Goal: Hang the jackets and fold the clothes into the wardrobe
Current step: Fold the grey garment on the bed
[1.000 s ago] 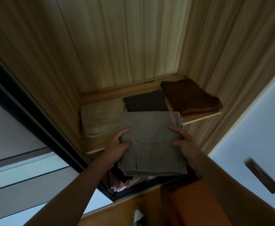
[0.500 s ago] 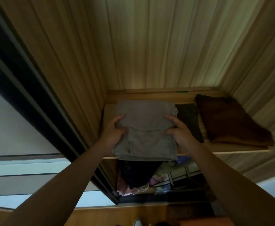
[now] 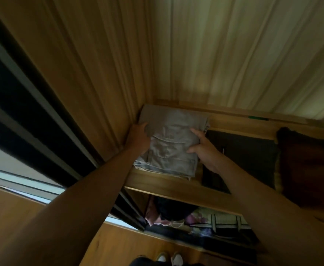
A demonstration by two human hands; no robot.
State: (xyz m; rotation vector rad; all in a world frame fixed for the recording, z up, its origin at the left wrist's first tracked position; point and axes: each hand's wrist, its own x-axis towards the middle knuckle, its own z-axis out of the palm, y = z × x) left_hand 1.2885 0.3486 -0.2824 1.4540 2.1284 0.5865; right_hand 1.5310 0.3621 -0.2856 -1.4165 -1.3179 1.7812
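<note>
Now holds a folded grey garment [image 3: 171, 143] from both sides; clasps its left edge with the left grip [image 3: 139, 139], fingers curled round the cloth; clasps its right edge with the right grip [image 3: 205, 150], thumb laid on top, fingers bent over the side. Lies flat on the wooden shelf [image 3: 176, 186] of the wardrobe, in the left corner, against or just beside the left side wall [image 3: 99, 83] and close to the back panel [image 3: 234, 54]; shows thin paler layers at its front edge; cannot tell whether own folds or other cloth beneath.

Just beside it to the right, a dark folded garment [image 3: 249, 156], partly hidden behind the right forearm; further right, close to that one, a brown folded garment [image 3: 309, 166], blurred. Below the shelf, in the lower compartment, a heap of dark and pink clothes [image 3: 176, 214] and a patterned fabric [image 3: 224, 221] crossed with dark lines. At the left, a dark door frame [image 3: 22, 104]; at the bottom edge, wooden floor [image 3: 118, 246] and the tips of two pale shoes [image 3: 177, 259].
</note>
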